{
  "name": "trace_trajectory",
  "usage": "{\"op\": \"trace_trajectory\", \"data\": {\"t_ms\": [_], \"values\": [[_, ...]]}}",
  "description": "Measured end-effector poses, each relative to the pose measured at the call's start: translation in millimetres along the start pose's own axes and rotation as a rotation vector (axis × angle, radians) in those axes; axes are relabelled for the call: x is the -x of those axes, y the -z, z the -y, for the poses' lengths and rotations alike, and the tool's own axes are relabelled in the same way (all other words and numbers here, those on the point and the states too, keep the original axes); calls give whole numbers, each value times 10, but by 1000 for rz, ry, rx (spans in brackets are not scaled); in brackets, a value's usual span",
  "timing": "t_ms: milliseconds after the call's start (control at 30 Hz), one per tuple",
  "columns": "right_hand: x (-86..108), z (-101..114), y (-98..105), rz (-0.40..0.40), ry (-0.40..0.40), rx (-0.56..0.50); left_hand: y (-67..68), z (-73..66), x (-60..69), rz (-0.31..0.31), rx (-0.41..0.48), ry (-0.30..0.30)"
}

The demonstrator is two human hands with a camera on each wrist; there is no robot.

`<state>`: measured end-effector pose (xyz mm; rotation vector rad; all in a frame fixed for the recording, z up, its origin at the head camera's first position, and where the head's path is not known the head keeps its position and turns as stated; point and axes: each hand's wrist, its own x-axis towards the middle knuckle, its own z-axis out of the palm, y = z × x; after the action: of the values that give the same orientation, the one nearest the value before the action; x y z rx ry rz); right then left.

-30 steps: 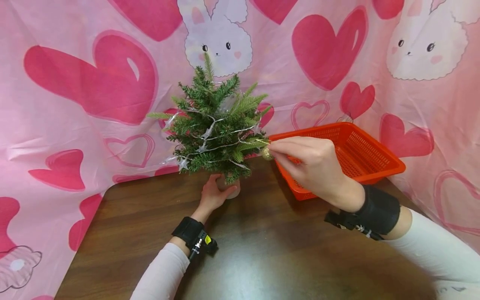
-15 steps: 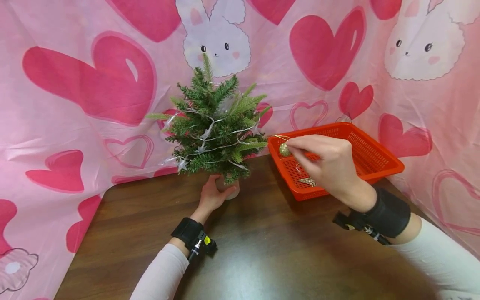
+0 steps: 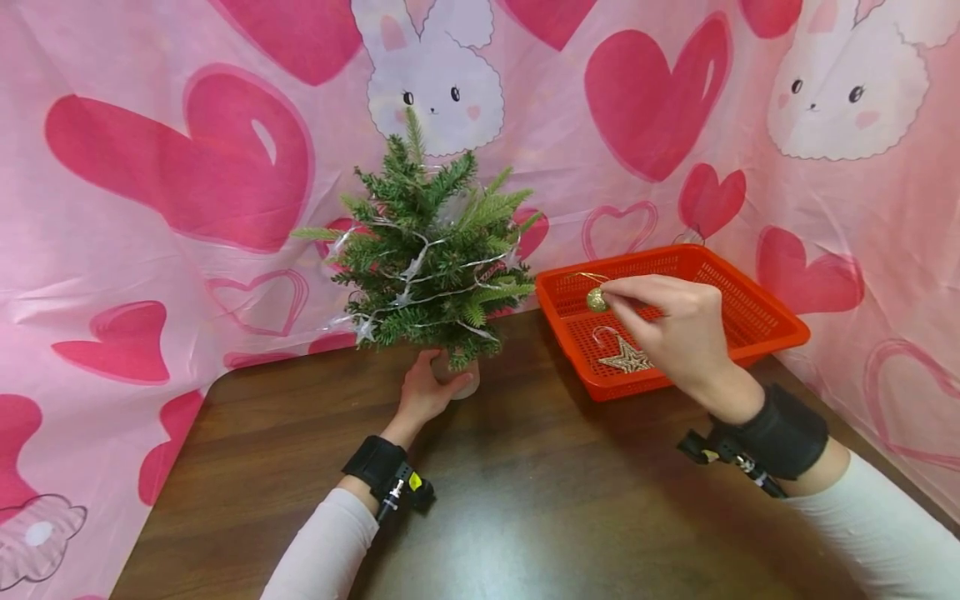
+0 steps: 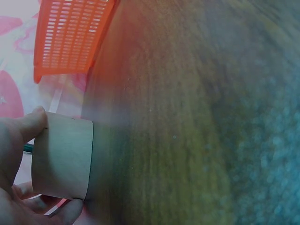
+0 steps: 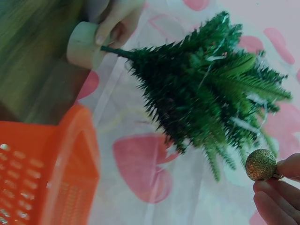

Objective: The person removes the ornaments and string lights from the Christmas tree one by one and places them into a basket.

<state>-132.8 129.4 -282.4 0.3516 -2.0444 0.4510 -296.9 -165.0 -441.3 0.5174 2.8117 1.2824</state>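
A small artificial Christmas tree (image 3: 442, 250), strung with a garland of pale stars, stands on the table in a round light base (image 4: 63, 157). My left hand (image 3: 427, 387) grips that base from the left, thumb on one side and fingers curled round the other. Between thumb and fingertips, my right hand (image 3: 675, 329) pinches a gold glitter bauble (image 5: 260, 165) by its top. A thin gold loop trails from it. In the head view the bauble hangs above the left part of the orange basket (image 3: 750, 350), apart from the tree.
Inside the basket lies a gold star ornament (image 3: 624, 357) with a red-and-white hooked piece (image 3: 600, 335) beside it. The brown wooden table (image 3: 525, 500) reaches back to a pink curtain (image 3: 247, 50) printed with hearts and rabbits.
My right hand has moved right, away from the tree's branches, carrying the bauble over the basket. The star ornament has come into view. My left hand stays on the base.
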Motion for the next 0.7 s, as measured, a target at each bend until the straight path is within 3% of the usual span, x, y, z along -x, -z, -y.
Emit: {"op": "trace_trajectory", "data": {"t_ms": [400, 700], "values": [[191, -340, -89, 33, -115, 50, -22, 17, 1, 2, -4, 3], [320, -611, -162, 132, -298, 19, -11, 4, -3, -3, -3, -16]]}}
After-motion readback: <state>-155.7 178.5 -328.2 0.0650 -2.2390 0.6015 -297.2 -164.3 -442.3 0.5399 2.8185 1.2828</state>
